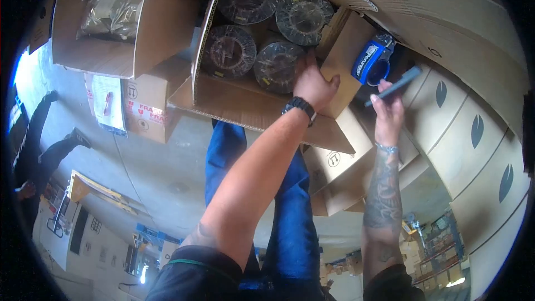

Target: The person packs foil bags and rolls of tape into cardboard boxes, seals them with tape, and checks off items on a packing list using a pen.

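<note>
Inside an open cardboard box [234, 97] lie several round spools wrapped in clear film. My left hand [312, 81] reaches into this box, fingers stretched out against the lower right spool [277, 67] and thumb apart. Its fingertips are partly lost in shadow. My right hand [388, 108] pinches a slim grey pen-like tool [402, 85] between thumb and fingers, to the right of the box. Just beyond that hand sits a blue tape dispenser [368, 61] with white lettering.
Another open carton [95, 56] at upper left contains plastic-wrapped items. Below it, a clipboard with paper [107, 100] and a red pen rests against a carton with red fragile tape [146, 106]. Stacked cartons [446, 128] line the right. Another person's legs [47, 150] show at far left.
</note>
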Tool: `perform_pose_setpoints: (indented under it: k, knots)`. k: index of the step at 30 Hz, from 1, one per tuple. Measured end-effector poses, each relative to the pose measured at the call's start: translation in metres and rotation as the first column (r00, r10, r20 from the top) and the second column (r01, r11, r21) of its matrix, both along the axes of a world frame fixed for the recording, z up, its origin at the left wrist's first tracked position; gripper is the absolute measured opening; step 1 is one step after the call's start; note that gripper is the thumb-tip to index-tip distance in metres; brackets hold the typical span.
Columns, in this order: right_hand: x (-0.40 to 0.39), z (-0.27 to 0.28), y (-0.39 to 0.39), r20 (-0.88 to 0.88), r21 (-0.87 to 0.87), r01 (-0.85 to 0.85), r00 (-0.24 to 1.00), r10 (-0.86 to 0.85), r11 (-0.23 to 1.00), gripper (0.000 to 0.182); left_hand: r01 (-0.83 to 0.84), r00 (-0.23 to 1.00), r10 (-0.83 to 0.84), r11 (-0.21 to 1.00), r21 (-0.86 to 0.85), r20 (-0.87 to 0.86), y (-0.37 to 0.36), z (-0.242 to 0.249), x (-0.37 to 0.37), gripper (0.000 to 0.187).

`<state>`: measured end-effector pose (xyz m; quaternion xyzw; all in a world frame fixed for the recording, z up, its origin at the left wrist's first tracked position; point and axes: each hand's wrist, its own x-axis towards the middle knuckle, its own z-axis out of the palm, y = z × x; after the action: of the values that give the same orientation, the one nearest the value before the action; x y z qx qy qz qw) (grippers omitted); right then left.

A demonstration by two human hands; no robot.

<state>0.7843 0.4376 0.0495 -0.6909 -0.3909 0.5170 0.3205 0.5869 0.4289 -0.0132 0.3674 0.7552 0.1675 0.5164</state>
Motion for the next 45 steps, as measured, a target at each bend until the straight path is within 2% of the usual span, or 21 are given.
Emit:
perform_pose_setpoints:
  k: [2, 3, 6, 7, 11, 15, 18, 20, 22, 25, 28, 29, 32, 34, 35, 36, 37, 40, 42, 44, 45]
  knots:
    - [0.005, -0.013, 0.007, 0.040, 0.002, -0.112, 0.993, 0.112, 0.994, 0.050, -0.026, 0.999, 0.024, 0.989, 0.142, 0.021, 0.010, -0.020, 0.005, 0.080]
    - [-0.005, -0.008, 0.009, 0.127, 0.027, -0.099, 0.987, 0.095, 0.995, 0.047, 0.027, 0.981, -0.013, 0.997, -0.066, 0.195, 0.026, -0.011, -0.003, 0.080]
    - [-0.007, -0.014, 0.011, 0.142, -0.005, -0.136, 0.981, 0.135, 0.991, 0.044, -0.011, 0.971, 0.064, 0.975, -0.222, 0.230, 0.040, -0.027, 0.004, 0.073]
    - [-0.005, -0.020, 0.014, 0.151, 0.013, -0.185, 0.972, 0.181, 0.983, 0.043, -0.188, 0.926, 0.228, 0.970, -0.157, 0.300, 0.036, -0.032, 0.009, 0.066]
    - [0.003, -0.035, 0.017, 0.040, 0.040, -0.191, 0.981, 0.189, 0.981, 0.050, -0.324, 0.932, 0.304, 0.943, 0.080, 0.198, 0.023, -0.002, 0.022, 0.055]
    - [0.021, -0.031, 0.015, 0.008, 0.009, -0.183, 0.983, 0.183, 0.983, 0.058, -0.291, 0.946, 0.256, 0.940, 0.178, 0.199, 0.002, 0.021, 0.036, 0.045]
    - [0.026, -0.035, 0.014, -0.071, -0.056, -0.130, 0.990, 0.126, 0.990, 0.062, -0.372, 0.915, 0.353, 0.926, 0.069, 0.194, 0.005, 0.032, 0.038, 0.057]
    - [0.035, -0.040, 0.017, -0.066, -0.061, -0.170, 0.984, 0.166, 0.984, 0.064, -0.516, 0.651, 0.567, 0.818, -0.253, 0.505, 0.021, 0.045, 0.023, 0.067]
    - [0.030, -0.036, 0.018, -0.134, -0.063, -0.123, 0.984, 0.114, 0.990, 0.065, -0.494, 0.557, 0.593, 0.800, -0.341, 0.582, 0.025, 0.030, 0.022, 0.075]
    - [0.032, -0.027, 0.011, -0.322, -0.063, -0.046, 0.946, 0.023, 0.997, 0.066, -0.417, 0.763, 0.470, 0.882, -0.218, 0.444, 0.024, 0.008, 0.023, 0.081]
    - [0.033, -0.005, -0.013, -0.443, -0.128, -0.012, 0.895, -0.046, 0.992, 0.075, -0.373, 0.560, 0.485, 0.872, -0.317, 0.672, 0.025, 0.002, 0.003, 0.089]
    - [0.033, 0.006, -0.020, -0.496, -0.118, -0.049, 0.868, -0.016, 0.992, 0.077, -0.460, 0.549, 0.550, 0.828, -0.322, 0.630, 0.021, -0.011, 0.015, 0.085]
    - [0.054, 0.037, -0.060, -0.502, -0.138, 0.041, 0.858, -0.106, 0.990, 0.077, -0.458, 0.249, 0.718, 0.679, -0.574, 0.650, 0.024, 0.012, 0.027, 0.078]
    - [0.084, 0.060, -0.085, -0.483, -0.117, 0.160, 0.853, -0.197, 0.980, 0.080, -0.282, 0.244, 0.460, 0.876, -0.391, 0.854, 0.031, 0.016, 0.052, 0.065]
    - [0.098, 0.078, -0.093, -0.461, -0.115, 0.187, 0.860, -0.219, 0.976, 0.082, -0.273, 0.131, 0.358, 0.909, -0.314, 0.924, 0.041, 0.033, 0.061, 0.061]
    - [0.109, 0.093, -0.096, -0.434, -0.098, 0.151, 0.883, -0.179, 0.984, 0.083, -0.238, 0.373, 0.058, 0.971, 0.035, 0.926, 0.055, 0.036, 0.083, 0.065]
    - [0.119, 0.110, -0.100, -0.403, -0.074, 0.123, 0.904, -0.143, 0.990, 0.085, -0.189, 0.598, -0.071, 0.955, 0.226, 0.798, 0.076, 0.069, 0.087, 0.070]
    - [0.119, 0.145, -0.104, -0.340, -0.092, 0.146, 0.925, -0.169, 0.985, 0.089, -0.173, 0.654, -0.085, 0.950, 0.259, 0.752, 0.099, 0.031, 0.117, 0.067]
    - [0.119, 0.151, -0.110, -0.328, -0.092, 0.180, 0.923, -0.201, 0.979, 0.090, 0.023, 0.898, -0.236, 0.869, 0.495, 0.372, 0.090, 0.019, 0.093, 0.060]
    - [0.124, 0.140, -0.123, -0.339, -0.100, 0.191, 0.916, -0.213, 0.977, 0.088, -0.221, 0.783, -0.025, 0.923, 0.315, 0.621, 0.094, -0.001, 0.069, 0.057]
    - [0.124, 0.133, -0.129, -0.366, -0.113, 0.204, 0.901, -0.232, 0.972, 0.087, -0.031, 0.920, -0.154, 0.888, 0.458, 0.360, 0.102, -0.005, 0.051, 0.056]
